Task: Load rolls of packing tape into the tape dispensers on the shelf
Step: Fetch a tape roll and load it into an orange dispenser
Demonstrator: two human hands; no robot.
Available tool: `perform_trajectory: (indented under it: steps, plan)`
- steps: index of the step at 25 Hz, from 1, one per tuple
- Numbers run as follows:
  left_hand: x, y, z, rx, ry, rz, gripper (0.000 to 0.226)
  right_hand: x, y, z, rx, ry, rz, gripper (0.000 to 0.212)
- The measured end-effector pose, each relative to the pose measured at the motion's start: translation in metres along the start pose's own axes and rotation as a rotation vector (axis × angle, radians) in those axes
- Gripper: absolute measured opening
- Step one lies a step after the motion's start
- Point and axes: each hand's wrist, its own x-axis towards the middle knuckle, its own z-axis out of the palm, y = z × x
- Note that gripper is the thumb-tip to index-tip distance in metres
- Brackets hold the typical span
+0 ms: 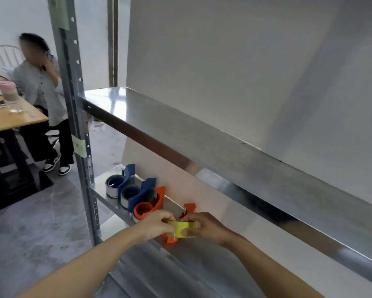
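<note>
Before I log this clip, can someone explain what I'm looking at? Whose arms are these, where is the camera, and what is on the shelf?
There is no machine here. A person works with bare hands, and the single picture comes from a camera worn on their head, looking forward and down. The two arms reaching in are their own. The left hand and the right hand together grip a yellowish roll of tape over an orange dispenser on the lower shelf. To the left of it stand three more in a row: a far blue dispenser, a near blue dispenser and a second orange dispenser, each seemingly already carrying a roll. An upper shelf runs above. In the background at left, another person sits at a table.
</note>
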Motion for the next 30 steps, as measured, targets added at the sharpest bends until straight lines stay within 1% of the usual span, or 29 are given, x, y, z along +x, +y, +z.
perform_trajectory:
  steps: [2,4,6,8,9,10,11,12,13,14,15,17,18,20,21,23,25,26,27,30]
  plan:
    - [0.004,-0.005,-0.01,-0.071,-0.03,-0.027,0.007,0.007,-0.005,0.005,0.06,0.04,0.032,0.02]
    - [0.006,-0.011,-0.021,-0.144,-0.096,-0.087,0.012,0.013,-0.01,0.014,0.122,0.077,0.065,0.022]
    - [0.007,-0.02,-0.033,-0.183,-0.18,-0.146,0.02,0.021,-0.015,0.024,0.133,0.093,0.103,0.023]
    - [0.009,-0.033,-0.045,-0.261,-0.228,-0.22,0.02,0.029,-0.021,0.037,0.124,0.12,0.128,0.024]
    - [0.01,-0.037,-0.05,-0.334,-0.243,-0.25,0.016,0.033,-0.023,0.044,0.09,0.195,0.136,0.026]
    - [0.012,-0.043,-0.055,-0.419,-0.253,-0.284,0.013,0.037,-0.025,0.053,0.056,0.329,0.163,0.028]
    - [0.014,-0.046,-0.058,-0.513,-0.253,-0.315,0.013,0.039,-0.028,0.063,0.057,0.503,0.216,0.031]
    - [0.015,-0.047,-0.06,-0.601,-0.253,-0.343,0.016,0.038,-0.03,0.074,0.112,0.661,0.271,0.032]
    - [0.017,-0.047,-0.062,-0.685,-0.249,-0.368,0.02,0.038,-0.032,0.085,0.18,0.753,0.314,0.033]
    - [0.02,-0.046,-0.062,-0.737,-0.249,-0.386,0.023,0.038,-0.033,0.095,0.232,0.774,0.341,0.033]
    - [0.023,-0.044,-0.063,-0.752,-0.254,-0.398,0.026,0.038,-0.036,0.106,0.266,0.746,0.363,0.034]
    - [0.026,-0.039,-0.06,-0.71,-0.251,-0.407,0.027,0.038,-0.043,0.118,0.322,0.655,0.393,0.041]
    - [0.027,-0.037,-0.058,-0.689,-0.252,-0.405,0.025,0.039,-0.046,0.123,0.329,0.646,0.394,0.042]
    - [0.027,-0.032,-0.055,-0.66,-0.286,-0.4,0.021,0.043,-0.048,0.128,0.334,0.722,0.394,0.036]
    - [0.027,-0.03,-0.053,-0.635,-0.311,-0.396,0.019,0.044,-0.047,0.13,0.35,0.774,0.392,0.038]
    - [0.027,-0.03,-0.049,-0.577,-0.351,-0.387,0.019,0.043,-0.045,0.132,0.356,0.844,0.39,0.052]
    - [0.027,-0.031,-0.048,-0.54,-0.372,-0.378,0.022,0.041,-0.043,0.129,0.299,0.873,0.404,0.062]
    - [0.027,-0.033,-0.048,-0.518,-0.385,-0.368,0.022,0.04,-0.043,0.125,0.291,0.875,0.412,0.062]
    - [0.027,-0.033,-0.049,-0.499,-0.401,-0.357,0.022,0.039,-0.043,0.122,0.281,0.87,0.421,0.056]
    - [0.027,-0.038,-0.046,-0.436,-0.408,-0.322,0.02,0.037,-0.038,0.115,0.293,0.882,0.44,0.031]
